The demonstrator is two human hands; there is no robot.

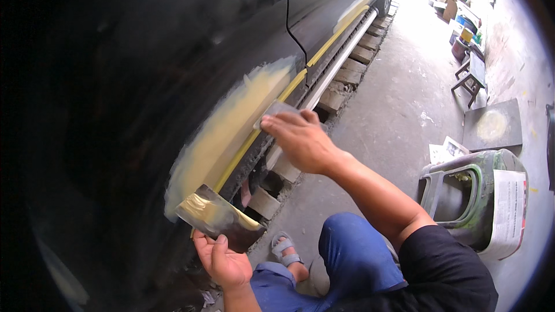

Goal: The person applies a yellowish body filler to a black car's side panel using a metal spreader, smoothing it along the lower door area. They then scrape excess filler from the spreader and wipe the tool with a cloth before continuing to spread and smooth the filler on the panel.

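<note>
A broad patch of pale yellow body filler (pixel 231 124) covers the lower part of a black car door (pixel 150 75). Along the patch's lower edge runs a strip of yellow masking tape (pixel 236 160). My right hand (pixel 303 138) grips a thin greyish spreader (pixel 280 108) whose edge lies at the tape and the filler's lower right side; the fingers are slightly blurred. Lower down, my left hand (pixel 225 260) holds a flat rectangular mixing plate (pixel 217 214), tilted, with yellow filler smeared over it. That plate overlaps the bottom end of the patch.
Bricks (pixel 350 73) and a white rail (pixel 341 63) run beneath the car's side. At right stand a green-stained plastic stool (pixel 500 164), a dark square board (pixel 503 118) against the wall and a small stool (pixel 476 70). Clutter lines the wall farther back.
</note>
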